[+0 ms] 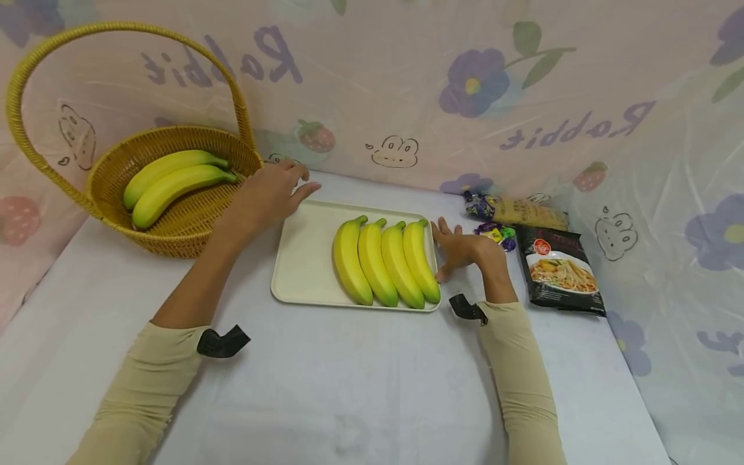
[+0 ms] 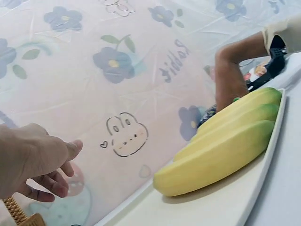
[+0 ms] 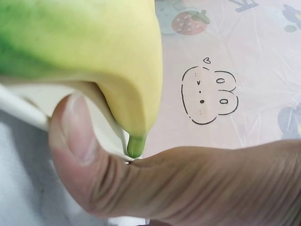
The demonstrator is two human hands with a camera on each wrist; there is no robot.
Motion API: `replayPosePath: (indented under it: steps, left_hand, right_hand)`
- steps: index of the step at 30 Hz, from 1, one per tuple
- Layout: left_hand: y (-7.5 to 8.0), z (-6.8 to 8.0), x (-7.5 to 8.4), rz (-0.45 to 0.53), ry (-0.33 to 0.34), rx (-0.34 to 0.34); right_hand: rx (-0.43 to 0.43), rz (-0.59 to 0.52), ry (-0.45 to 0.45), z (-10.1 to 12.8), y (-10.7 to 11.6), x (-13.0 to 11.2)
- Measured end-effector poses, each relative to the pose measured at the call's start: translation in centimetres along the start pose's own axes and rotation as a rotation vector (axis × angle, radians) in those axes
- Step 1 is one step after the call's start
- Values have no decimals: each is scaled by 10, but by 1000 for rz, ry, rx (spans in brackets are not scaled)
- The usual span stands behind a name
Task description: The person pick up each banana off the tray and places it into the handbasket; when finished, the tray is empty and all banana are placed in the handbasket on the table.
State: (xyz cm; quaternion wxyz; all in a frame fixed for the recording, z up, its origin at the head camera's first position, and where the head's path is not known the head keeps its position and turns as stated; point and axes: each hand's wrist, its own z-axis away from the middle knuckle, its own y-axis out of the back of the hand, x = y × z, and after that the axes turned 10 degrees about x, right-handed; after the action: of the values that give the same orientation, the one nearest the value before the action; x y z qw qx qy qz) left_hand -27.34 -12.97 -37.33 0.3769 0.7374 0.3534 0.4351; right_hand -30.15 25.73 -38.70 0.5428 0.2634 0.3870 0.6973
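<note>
Several yellow bananas [image 1: 372, 261] with green tips lie side by side on the right half of a cream tray [image 1: 305, 258]. My right hand [image 1: 462, 250] is at the tray's right edge, fingers spread along it. In the right wrist view, its thumb [image 3: 77, 141] lies against the tray rim, close under the stem of a banana [image 3: 131, 66]. My left hand [image 1: 273, 194] hovers between the basket [image 1: 174, 242] and the tray's far left corner, fingers loosely bent around nothing. Two more bananas [image 1: 180, 184] rest inside the tall-handled woven basket.
Right of the tray lie a black noodle packet [image 1: 560, 268], a tan packet [image 1: 529, 213] and small purple-wrapped sweets [image 1: 500, 236]. A printed curtain [image 1: 372, 84] stands behind the white table [image 1: 325, 387]. The basket's handle [image 1: 130, 27] arches high at the left.
</note>
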Motion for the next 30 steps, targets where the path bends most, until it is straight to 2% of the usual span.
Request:
replayPosePath:
  steps: [4,10,16,23,30]
  left_hand:
    - [-8,-2,12,12,28,-103]
    - [-23,1,27,27,30,-239]
    - [-38,6,38,46,4,-305]
    - [-51,7,47,100,12,-373]
    - [-60,10,50,79,10,-413]
  right_hand:
    - [4,4,13,0,1,1]
    - [0,-1,16,0,1,1]
    - [-7,-5,12,-1,1,0]
    - [-12,-13,-7,-1,3,-1]
    - [-11,-17,-10,-1,2,-1]
